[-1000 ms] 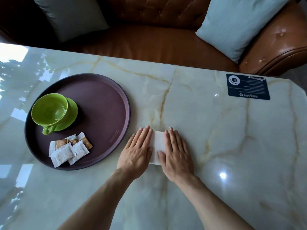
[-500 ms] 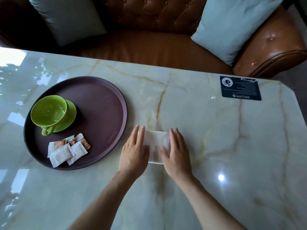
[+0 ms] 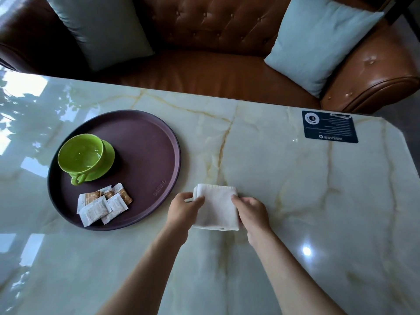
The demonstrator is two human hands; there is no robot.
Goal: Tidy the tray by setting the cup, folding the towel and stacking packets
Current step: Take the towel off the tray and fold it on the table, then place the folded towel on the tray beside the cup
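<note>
A folded white towel [image 3: 217,204] lies on the marble table just right of the round dark-brown tray [image 3: 145,142]. My left hand [image 3: 181,209] pinches its left edge and my right hand [image 3: 248,211] pinches its right edge. On the tray a green cup [image 3: 80,154] stands upright on a green saucer [image 3: 109,155], handle toward me. Several white and brown packets [image 3: 102,204] lie overlapping on the near part of the tray.
A dark blue card [image 3: 329,126] lies flat at the table's far right. Behind the table stands a brown leather sofa [image 3: 204,71] with two pale blue cushions [image 3: 318,39]. The table's right corner is cut off at an angle.
Both hands lay flat on the towel, pressing it. They have since slid apart to its sides and closed on its edges, uncovering the folded square.
</note>
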